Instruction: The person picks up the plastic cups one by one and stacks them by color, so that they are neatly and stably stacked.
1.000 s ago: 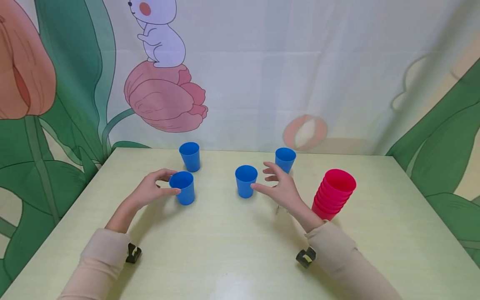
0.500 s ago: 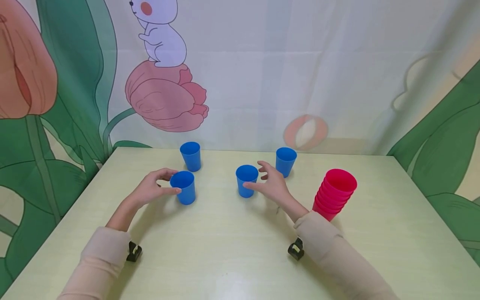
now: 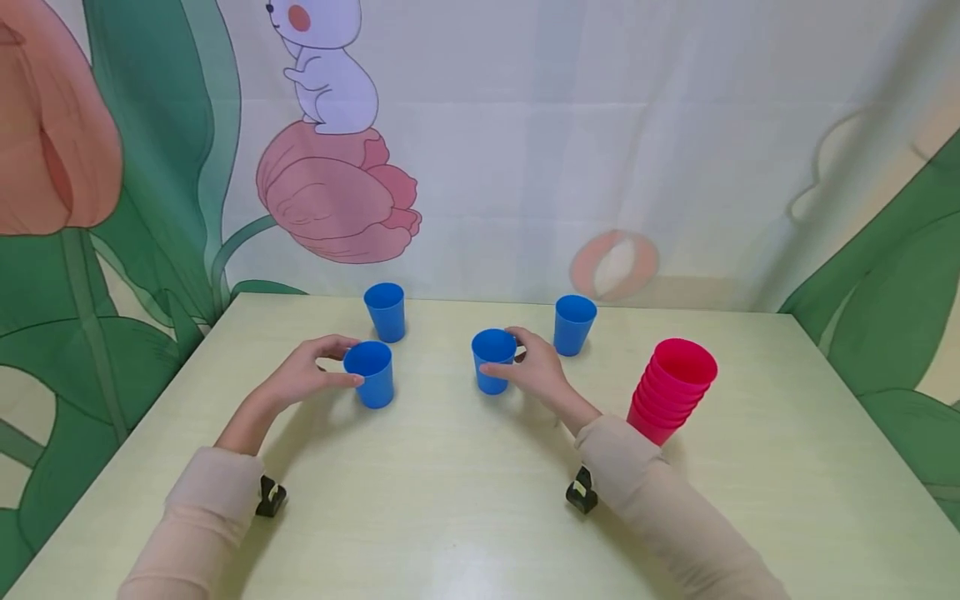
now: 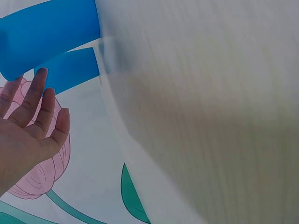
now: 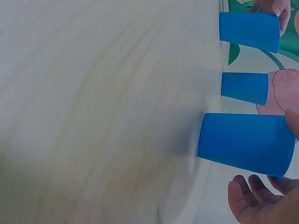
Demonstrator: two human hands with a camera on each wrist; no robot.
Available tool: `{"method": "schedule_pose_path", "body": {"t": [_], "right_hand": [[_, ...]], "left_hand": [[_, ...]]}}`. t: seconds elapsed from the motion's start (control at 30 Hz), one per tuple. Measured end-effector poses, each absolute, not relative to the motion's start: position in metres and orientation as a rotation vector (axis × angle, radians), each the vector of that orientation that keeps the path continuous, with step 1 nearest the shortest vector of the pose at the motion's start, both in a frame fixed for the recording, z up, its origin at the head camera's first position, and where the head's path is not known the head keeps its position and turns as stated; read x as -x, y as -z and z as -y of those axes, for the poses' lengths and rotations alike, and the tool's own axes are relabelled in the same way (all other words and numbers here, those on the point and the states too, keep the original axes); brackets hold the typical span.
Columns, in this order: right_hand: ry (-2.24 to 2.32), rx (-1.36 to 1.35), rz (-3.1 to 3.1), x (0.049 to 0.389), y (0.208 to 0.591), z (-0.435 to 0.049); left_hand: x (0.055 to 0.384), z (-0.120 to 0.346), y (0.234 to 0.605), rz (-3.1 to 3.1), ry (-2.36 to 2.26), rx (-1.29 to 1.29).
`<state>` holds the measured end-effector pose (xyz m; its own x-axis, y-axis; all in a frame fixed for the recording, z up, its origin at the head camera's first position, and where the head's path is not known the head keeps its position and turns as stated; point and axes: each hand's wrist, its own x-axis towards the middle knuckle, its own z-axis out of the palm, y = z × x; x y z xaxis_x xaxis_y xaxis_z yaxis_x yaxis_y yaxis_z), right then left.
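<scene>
Left hand: this hand (image 3: 311, 375) has thumb and forefinger bent partway round the upper part of the near left cup (image 3: 372, 385); the other fingers spread loosely. The hold looks light, so a slip or twist there could tip the cup.
Middle cup: it (image 3: 487, 357) stands upright, mouth up, between the hands and to the right of the near left cup.
Right hand: the thumb of this hand (image 3: 538, 365) lies across the cup's near side, a forefinger at its far rim, the rest curled beside it. How firmly they press cannot be told; uneven pressure could skid or topple the cup.
Far left cup: this one (image 3: 387, 315) stands just beyond the near left cup, so a push away from the person might knock it.
Far right cup: it (image 3: 574, 327) stands near the right knuckles; a backward swing could clip it.
Red stack: the nested cups (image 3: 667, 387) rise beside the right sleeve (image 3: 637, 479); a sweeping forearm could upset them.
</scene>
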<state>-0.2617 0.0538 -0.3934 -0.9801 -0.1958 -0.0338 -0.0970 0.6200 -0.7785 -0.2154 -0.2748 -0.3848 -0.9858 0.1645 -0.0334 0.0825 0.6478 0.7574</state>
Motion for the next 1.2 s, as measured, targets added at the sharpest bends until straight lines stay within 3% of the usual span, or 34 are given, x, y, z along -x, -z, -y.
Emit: {"method": "schedule_pose_path", "body": {"t": [1.2], "right_hand": [[1.497,0.338,-2.573,0.253,0.353,-0.019]], "left_hand": [[0.218,0.278,0.383,-2.683,-1.279,-0.250]]}}
